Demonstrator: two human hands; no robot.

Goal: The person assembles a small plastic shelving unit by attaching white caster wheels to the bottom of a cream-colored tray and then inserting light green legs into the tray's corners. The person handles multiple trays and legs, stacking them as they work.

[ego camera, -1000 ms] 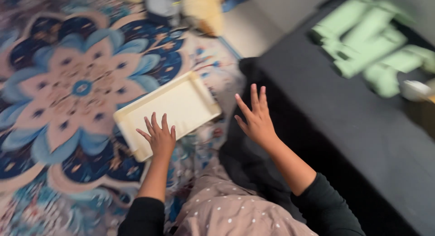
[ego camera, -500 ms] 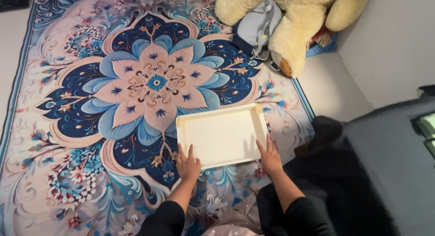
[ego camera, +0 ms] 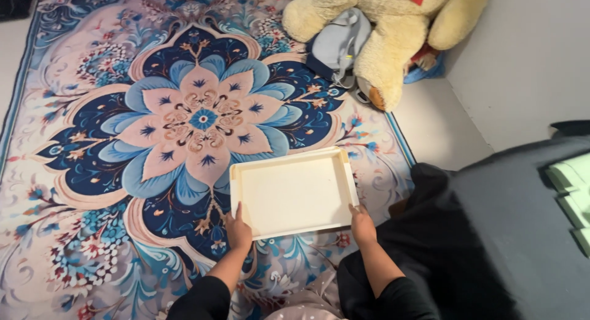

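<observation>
Nearest to us, our left hand (ego camera: 238,229) grips the near left corner of a shallow cream tray (ego camera: 294,193), thumb laid over the rim and fingers curled under the edge. Our right hand (ego camera: 362,225) closes on the near right corner in the same way, thumb on top of the rim. The tray lies flat on the patterned rug (ego camera: 123,142), just below and right of the big blue and pink flower medallion (ego camera: 203,120). To our right a dark cloth-covered surface (ego camera: 510,234) carries pale green blocks (ego camera: 571,191) at the frame edge. Farther off, a cream plush bear (ego camera: 381,25) slumps against the wall, with a grey-blue backpack (ego camera: 341,43) leaning on it.
</observation>
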